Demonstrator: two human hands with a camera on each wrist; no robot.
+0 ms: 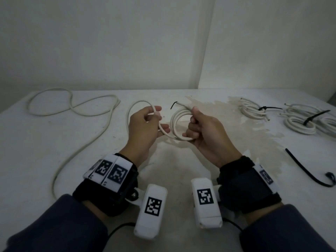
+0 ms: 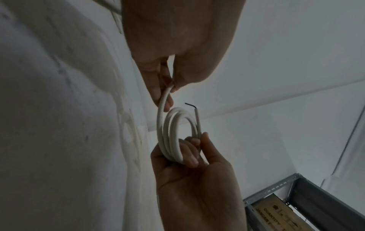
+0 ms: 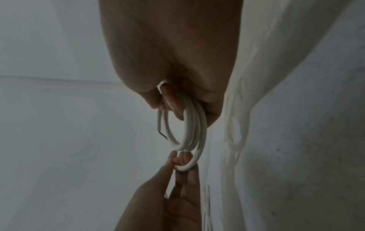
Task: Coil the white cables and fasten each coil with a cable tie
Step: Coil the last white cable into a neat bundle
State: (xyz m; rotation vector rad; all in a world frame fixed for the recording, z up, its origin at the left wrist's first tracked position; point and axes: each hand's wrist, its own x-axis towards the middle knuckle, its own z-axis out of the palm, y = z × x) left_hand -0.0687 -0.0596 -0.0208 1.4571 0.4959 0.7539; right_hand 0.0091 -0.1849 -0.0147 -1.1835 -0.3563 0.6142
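Coil: smooth round white cable coil [image 1: 179, 124], right hand [image 1: 205, 131] gripping it.
Tail: left hand [image 1: 143, 124] pinching loose white cable [image 1: 87, 113].
Right of coil: two tied coils [image 1: 298, 118], black cable tie [image 1: 307, 170] on stained table [image 1: 200, 160].

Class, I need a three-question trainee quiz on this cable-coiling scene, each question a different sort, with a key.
1. True or false: the right hand grips the partly wound white cable coil.
2. The left hand pinches: A) a black cable tie, B) the loose white cable strand, C) nothing.
3. How many tied white cable bundles, first and second, lie on the white table at far right?

Key: 1 true; 2 B; 3 two.
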